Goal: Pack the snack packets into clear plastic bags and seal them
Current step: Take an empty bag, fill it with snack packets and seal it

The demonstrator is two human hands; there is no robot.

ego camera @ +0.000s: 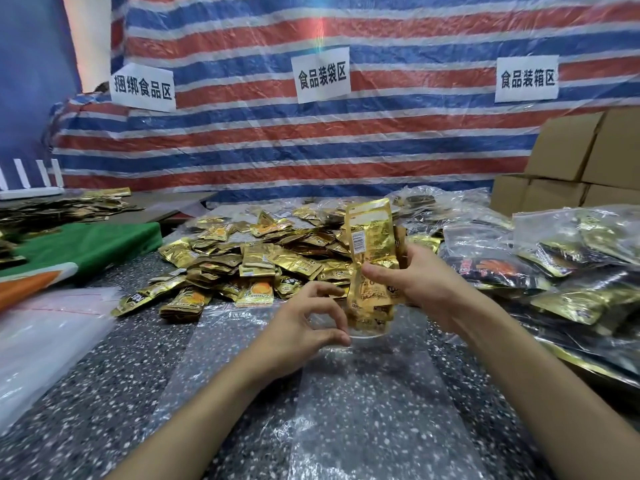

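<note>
- A bundle of gold snack packets stands upright in the right hand, whose thumb and curled fingers clamp its middle. The fingers behind the bundle are hidden.
- The bundle's lower end dips into the mouth of a clear plastic bag just below the grip. How far in it reaches is hard to judge through the glare.
- The left hand, just left of and below that grip, has its fingers curled and pinches the bag's rim, holding the mouth open.
- The rest of the bag lies flat on the speckled table, running from the grip toward the person; its near end is cut off.
- Beyond and left of the grip lies a loose pile of packets.
- Right of the grip, filled bags overlap; their contents blur under the plastic.
- Further right and behind stand cardboard boxes, cut off by the edge.
- Far left of the grip lies a stack of empty bags, only partly in view.
</note>
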